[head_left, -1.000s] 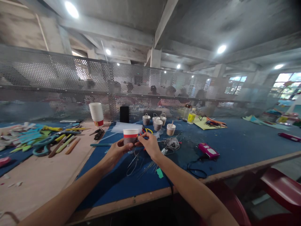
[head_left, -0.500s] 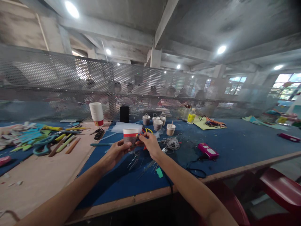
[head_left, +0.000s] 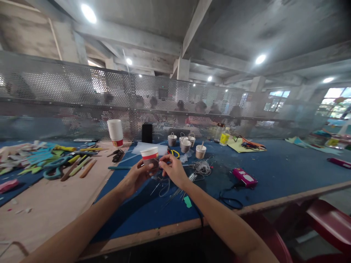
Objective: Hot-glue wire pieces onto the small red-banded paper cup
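My left hand (head_left: 138, 174) is closed round a paper cup (head_left: 150, 152), white at the rim with a red band. Grey string (head_left: 155, 159) covers the cup's lower part. At the cup's right side, the fingers of my right hand (head_left: 172, 167) are pinched together on the string. A loose loop of it hangs below the hands. Past my right hand lies a tangled heap of grey string (head_left: 201, 168), with thin metal sticks (head_left: 189, 179) near it. Yellow-handled scissors (head_left: 175, 153) are partly hidden behind my right hand.
Several small string-wrapped cups (head_left: 185, 146) with handles stand behind my hands. A stack of paper cups (head_left: 115, 131), a black phone (head_left: 147, 133) and teal scissors (head_left: 53, 170) are to the left. A magenta box (head_left: 245, 177) lies right. A perforated metal screen (head_left: 153, 87) closes off the back.
The cup has tilted and turned in my left hand, with more grey string showing on it. My right hand has shifted slightly, and the string loop below hangs wider.
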The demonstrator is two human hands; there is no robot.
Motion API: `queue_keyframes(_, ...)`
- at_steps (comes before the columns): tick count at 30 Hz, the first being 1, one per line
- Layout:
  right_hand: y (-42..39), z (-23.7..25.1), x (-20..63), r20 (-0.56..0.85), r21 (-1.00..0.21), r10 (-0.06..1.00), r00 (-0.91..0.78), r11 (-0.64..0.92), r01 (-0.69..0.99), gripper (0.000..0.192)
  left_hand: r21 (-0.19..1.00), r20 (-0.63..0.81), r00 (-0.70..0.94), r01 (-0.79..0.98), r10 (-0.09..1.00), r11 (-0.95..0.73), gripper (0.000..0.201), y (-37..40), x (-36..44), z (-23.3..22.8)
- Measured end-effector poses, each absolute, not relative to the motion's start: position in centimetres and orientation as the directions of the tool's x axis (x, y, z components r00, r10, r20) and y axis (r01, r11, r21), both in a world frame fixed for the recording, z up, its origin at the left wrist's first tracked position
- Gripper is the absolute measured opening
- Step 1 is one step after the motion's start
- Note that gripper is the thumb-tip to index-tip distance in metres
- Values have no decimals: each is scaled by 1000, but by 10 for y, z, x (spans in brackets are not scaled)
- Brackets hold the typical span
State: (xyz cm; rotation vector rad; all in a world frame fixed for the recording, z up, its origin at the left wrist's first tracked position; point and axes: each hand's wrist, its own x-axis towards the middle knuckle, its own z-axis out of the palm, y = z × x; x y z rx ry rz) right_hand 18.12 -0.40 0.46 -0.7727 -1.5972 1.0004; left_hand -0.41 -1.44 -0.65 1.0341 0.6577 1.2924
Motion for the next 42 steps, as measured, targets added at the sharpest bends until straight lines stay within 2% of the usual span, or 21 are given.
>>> queue_keyframes(4, -8, 1, 181, 478, -833, 813, -333, 540, 123, 15, 874, 138, 173, -484, 975, -38, 32, -11, -6, -9)
queue_keyframes(10, -5, -8, 180, 583, -606, 707, -401, 707, 365, 10, 851, 104, 193, -525, 976, 13, 27, -12, -8, -5)
queue_keyframes(19, -12, -10, 180, 594, -425, 634, -496, 770, 476, 11, 794, 34, 228, -598, 973, 112, 16, -12, -10, -1)
queue_keyframes(22, -10, -1, 185, 676, -375, 585, -448, 796, 474, 13, 781, 16, 191, -616, 981, 107, 16, -11, -13, 2)
queue_keyframes(24, -5, 11, 193, 709, -387, 614, -347, 750, 536, 17, 782, 6, 162, -616, 987, 96, 15, -12, -14, 4)
queue_keyframes(27, 6, 28, 211, 565, -425, 790, -238, 526, 736, 20, 790, -32, 120, -605, 992, 98, 9, -13, -15, 6)
queue_keyframes(30, 17, 29, 227, 283, -267, 927, -248, 324, 908, 33, 787, -48, 89, -609, 995, 93, 5, -14, -14, 8)
queue_keyframes(32, 22, 20, 233, 175, -168, 957, -233, 263, 950, 42, 789, -33, 89, -609, 995, 81, 6, -15, -14, 9)
queue_keyframes(35, 28, 3, 236, 74, -118, 969, -234, 241, 963, 51, 787, -7, 120, -612, 993, 79, 11, -17, -13, 10)
queue_keyframes(38, 34, -8, 237, 27, -154, 968, -248, 249, 956, 52, 777, -7, 130, -624, 991, 87, 14, -19, -12, 11)
queue_keyframes(42, 42, -12, 243, 34, -285, 978, -207, 208, 936, 42, 765, -16, 117, -638, 993, 88, 14, -19, -14, 11)
